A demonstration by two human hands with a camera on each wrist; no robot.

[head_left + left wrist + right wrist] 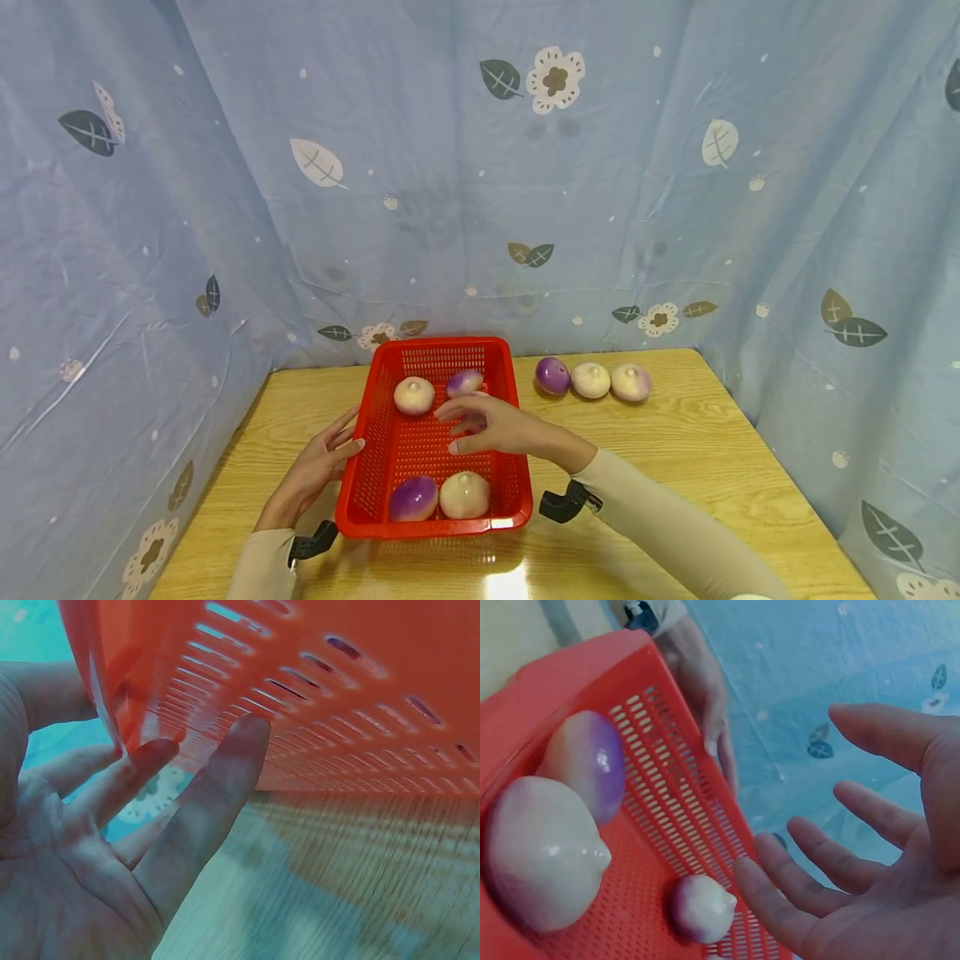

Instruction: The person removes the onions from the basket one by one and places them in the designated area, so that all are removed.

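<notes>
A red plastic basket [431, 531] with slotted walls stands on the table, holding several purple-and-white turnips. Two lie along its near wall, one purple turnip [413, 499] and one pale turnip [464, 495]. Farther back is a white turnip [414, 396], with others at the right, partly covered by my right hand [491, 423]. That hand hovers over the basket, palm down and fingers loosely bent, with nothing in it. At the left wall my left hand [318, 467] holds the basket, thumb over the rim and fingers [217, 795] against the outer side.
Behind and right of the basket, a purple turnip [552, 376], a white turnip [590, 380] and another pale turnip [631, 382] sit in a row on the wooden table [675, 450]. A blue patterned curtain [420, 167] encloses the table's back and sides.
</notes>
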